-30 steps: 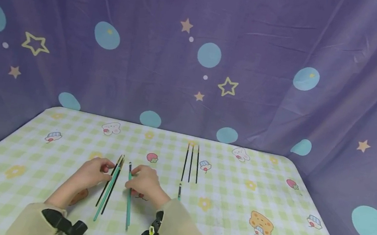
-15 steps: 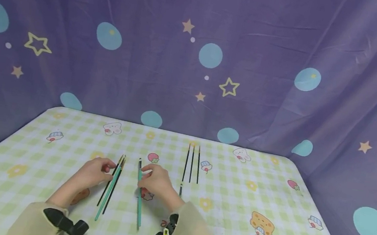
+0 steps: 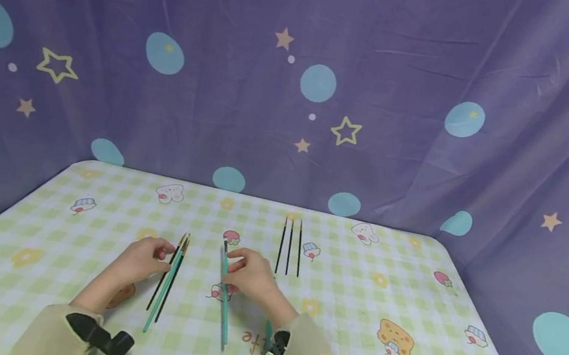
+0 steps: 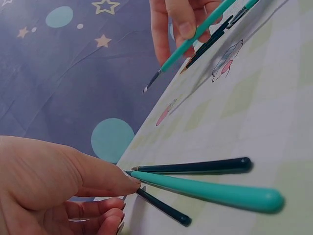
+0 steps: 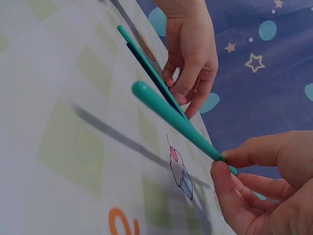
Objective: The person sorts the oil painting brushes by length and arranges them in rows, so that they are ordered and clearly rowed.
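My right hand [image 3: 253, 276] pinches a teal paintbrush [image 3: 224, 318] between thumb and fingertips, just behind its dark ferrule. In the right wrist view the rounded handle end [image 5: 146, 93] tilts up, and a shadow falls apart from it on the cloth. At the left, my left hand [image 3: 140, 261] has thumb and finger at the upper part of a small fan of paintbrushes, gripping the leftmost black paintbrush [image 3: 154, 296]. Beside that lie a teal paintbrush [image 4: 205, 190] and another dark paintbrush [image 4: 195, 165], handle ends on the cloth. The left thumb hides part of them.
Three thin black paintbrushes [image 3: 288, 254] lie side by side toward the back. Another teal paintbrush [image 3: 269, 336] is partly hidden beneath my right forearm. A checked tablecloth [image 3: 348, 344] covers the table, and a purple curtain [image 3: 391, 156] hangs behind its far edge.
My right hand has moved to the right with the teal paintbrush, away from the fan. My left hand has stayed put by the fanned paintbrushes.
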